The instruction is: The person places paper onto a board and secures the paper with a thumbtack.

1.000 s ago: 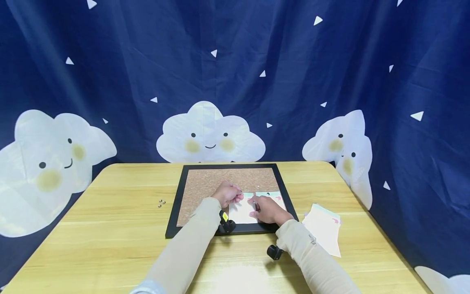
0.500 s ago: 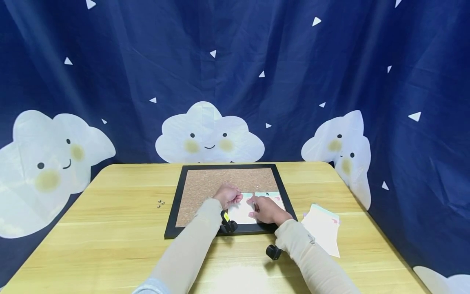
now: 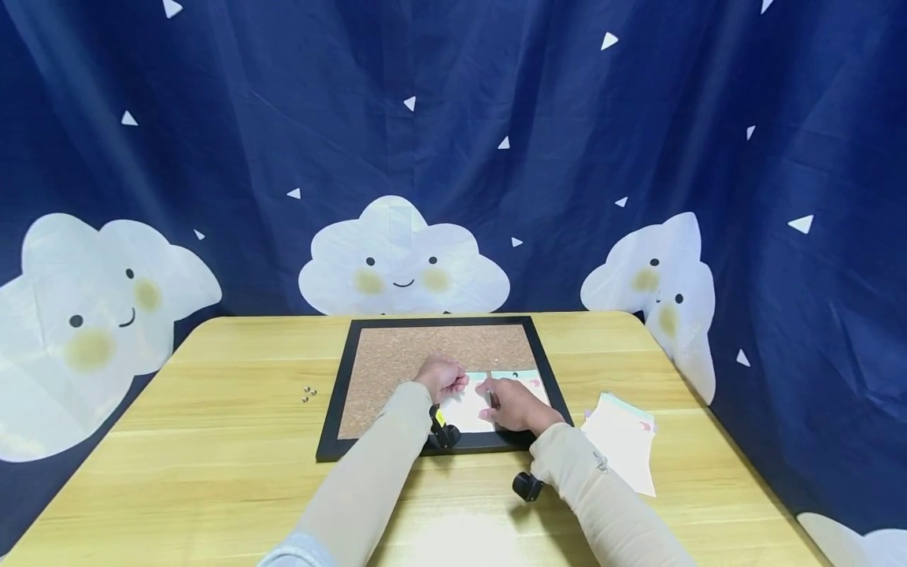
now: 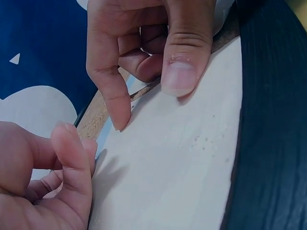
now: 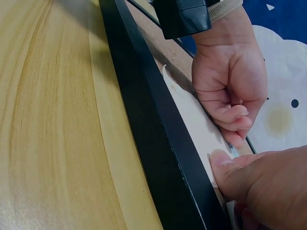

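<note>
A white sheet [image 3: 464, 413] with a pale green top strip lies on the cork board [image 3: 390, 346], near its front edge. At the sheet's top edge my left hand [image 3: 441, 373] has its fingers curled and pinches what seems a small thumbtack, mostly hidden by the fingertips. My right hand [image 3: 520, 405] rests on the same sheet. In the left wrist view its thumb and forefinger press on the paper [image 4: 177, 143], the other fingers curled under. Beside it, partly behind the right hand, a second sheet [image 3: 533, 384] has a dark tack [image 3: 515, 375] at its top.
The cork board has a black frame [image 3: 331, 417]. Several small metal tacks [image 3: 309, 392] lie on the wooden table [image 3: 212, 425] to the left. A pile of similar sheets [image 3: 622, 441] lies to the right. A dark blue curtain [image 3: 397, 150] hangs behind the table.
Both hands keep nearly the same place on the sheet. The dark spot at my left fingertips a second ago is now hidden. The view has shifted slightly.
</note>
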A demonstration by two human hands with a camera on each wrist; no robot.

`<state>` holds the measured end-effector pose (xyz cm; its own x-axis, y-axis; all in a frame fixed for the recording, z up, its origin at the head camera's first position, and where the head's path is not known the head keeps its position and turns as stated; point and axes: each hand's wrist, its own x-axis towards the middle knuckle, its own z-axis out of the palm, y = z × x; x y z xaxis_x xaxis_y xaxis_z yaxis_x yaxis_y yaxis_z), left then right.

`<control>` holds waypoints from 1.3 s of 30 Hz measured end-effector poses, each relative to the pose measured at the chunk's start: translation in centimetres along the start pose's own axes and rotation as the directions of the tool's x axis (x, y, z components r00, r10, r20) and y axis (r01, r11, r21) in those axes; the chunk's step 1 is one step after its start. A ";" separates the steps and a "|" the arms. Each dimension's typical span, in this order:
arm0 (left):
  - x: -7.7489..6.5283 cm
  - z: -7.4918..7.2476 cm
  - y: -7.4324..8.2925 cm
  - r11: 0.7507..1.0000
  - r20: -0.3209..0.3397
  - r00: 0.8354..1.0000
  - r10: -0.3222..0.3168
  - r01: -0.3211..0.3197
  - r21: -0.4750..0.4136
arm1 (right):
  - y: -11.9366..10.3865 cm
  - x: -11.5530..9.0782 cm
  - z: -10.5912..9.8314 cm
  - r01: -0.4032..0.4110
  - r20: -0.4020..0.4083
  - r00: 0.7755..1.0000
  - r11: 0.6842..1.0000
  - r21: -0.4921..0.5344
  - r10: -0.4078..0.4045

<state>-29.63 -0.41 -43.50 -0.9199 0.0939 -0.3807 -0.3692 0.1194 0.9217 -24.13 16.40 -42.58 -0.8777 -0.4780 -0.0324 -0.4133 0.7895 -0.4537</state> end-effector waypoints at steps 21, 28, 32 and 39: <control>-0.2 0.5 0.7 0.998 -0.040 0.998 -0.048 0.049 0.046 | 0.1 0.0 0.0 0.010 -0.006 1.000 1.000 -0.004 -0.010; -0.2 0.5 0.9 0.996 -0.052 0.996 -0.066 0.069 0.059 | 0.1 0.0 0.0 -0.004 -0.002 1.000 1.000 -0.005 0.004; -0.3 0.5 0.8 0.994 -0.056 0.997 -0.059 0.064 0.084 | 0.1 0.0 0.0 0.004 -0.007 1.000 1.000 -0.002 -0.004; -0.3 0.4 0.8 0.987 -0.081 0.996 -0.043 0.055 0.153 | 0.0 0.0 0.0 -0.001 -0.004 1.000 1.000 -0.004 0.001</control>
<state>-29.55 0.09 -42.69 -0.9109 0.0082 -0.4125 -0.3946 0.2742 0.8770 -24.15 16.42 -42.61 -0.8792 -0.4755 -0.0290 -0.4133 0.7915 -0.4502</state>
